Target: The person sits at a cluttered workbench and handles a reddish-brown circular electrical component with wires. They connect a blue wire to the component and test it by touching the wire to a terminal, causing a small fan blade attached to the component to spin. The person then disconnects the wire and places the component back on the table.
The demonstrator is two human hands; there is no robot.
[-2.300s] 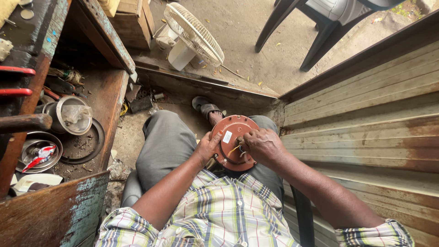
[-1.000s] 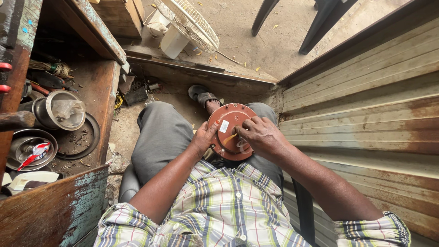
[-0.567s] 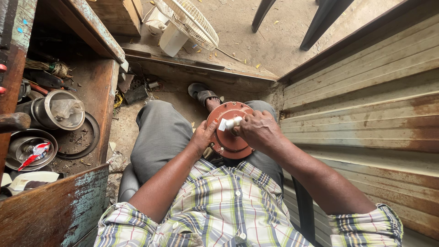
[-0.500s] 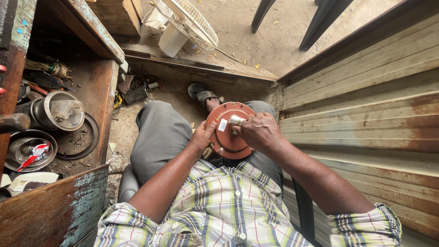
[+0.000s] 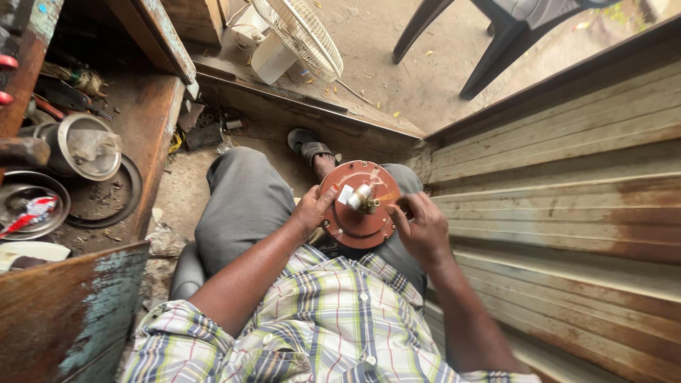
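Note:
A round rust-red motor housing (image 5: 358,206) with a pale shaft stub at its centre rests on my lap. My left hand (image 5: 311,211) grips its left rim. My right hand (image 5: 420,228) is at its right edge, fingers curled and blurred, touching the rim. A small white label sits on the housing's face beside the shaft.
A wooden workbench (image 5: 152,128) at the left holds a metal pot (image 5: 85,145), a ring and clutter. A white fan (image 5: 294,32) lies on the ground ahead, with a dark plastic chair (image 5: 496,42) beyond. A corrugated metal wall (image 5: 567,198) runs along the right. My sandalled foot (image 5: 312,149) points forward.
My right hand has come off the shaft at the centre and moved to the housing's right edge. The shaft stub now shows uncovered. My left hand keeps its hold.

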